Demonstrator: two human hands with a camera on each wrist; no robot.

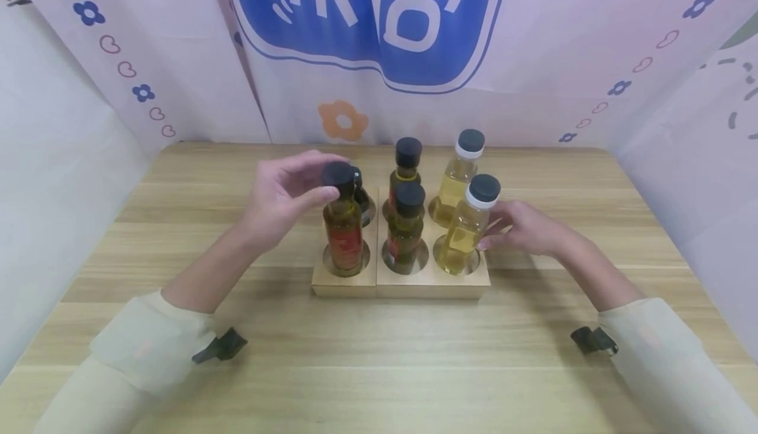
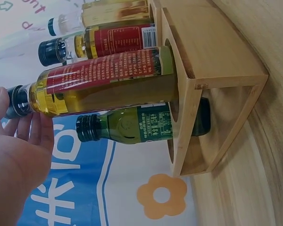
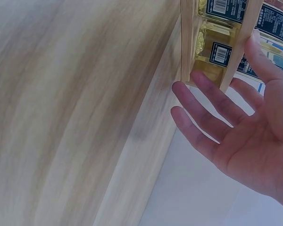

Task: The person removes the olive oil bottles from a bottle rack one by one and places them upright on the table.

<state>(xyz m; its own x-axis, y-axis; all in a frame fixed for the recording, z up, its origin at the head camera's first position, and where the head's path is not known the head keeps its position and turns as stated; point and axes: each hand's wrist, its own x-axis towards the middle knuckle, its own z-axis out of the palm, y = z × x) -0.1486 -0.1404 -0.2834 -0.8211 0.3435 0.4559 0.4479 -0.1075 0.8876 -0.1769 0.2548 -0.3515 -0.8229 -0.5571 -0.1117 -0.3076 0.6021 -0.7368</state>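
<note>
A tall oil bottle (image 1: 345, 240) with a red label and black cap stands in the front left hole of a wooden bottle rack (image 1: 429, 289). My left hand (image 1: 278, 200) holds it by the cap and neck, thumb on the near side; in the left wrist view the fingers lie behind the neck. At the rack's right end is my right hand (image 1: 521, 227), beside a pale-oil bottle (image 1: 464, 240) with a dark cap and white collar. In the right wrist view its fingers are loosely extended, with fingertips at the rack's wooden edge.
Behind the held bottle stands a smaller green bottle (image 2: 132, 125). Two dark-capped bottles, one the front middle bottle (image 1: 404, 240), fill the rack's middle. Another pale-oil bottle (image 1: 454, 187) is at the back right. A printed white cloth (image 1: 195, 85) hangs behind the wooden table (image 1: 379, 368).
</note>
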